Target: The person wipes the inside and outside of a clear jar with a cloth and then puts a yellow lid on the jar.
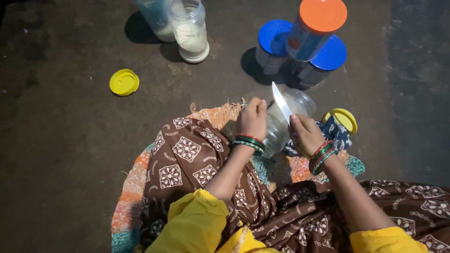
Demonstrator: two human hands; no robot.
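Head view: right hand (304,136) grips a knife (281,102), blade pointing up-left; left hand (253,119) clasps clear jar (286,119).

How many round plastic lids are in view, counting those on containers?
5: loose yellow lid on floor at left, yellow lid by the right hand, two blue lids, orange lid stacked above. More may be hidden.

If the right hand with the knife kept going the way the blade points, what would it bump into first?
The right hand holds a knife pointing up and away over the clear jar. Straight on, it would probably first meet the stacked blue-lidded tins, though depth is hard to judge from above.
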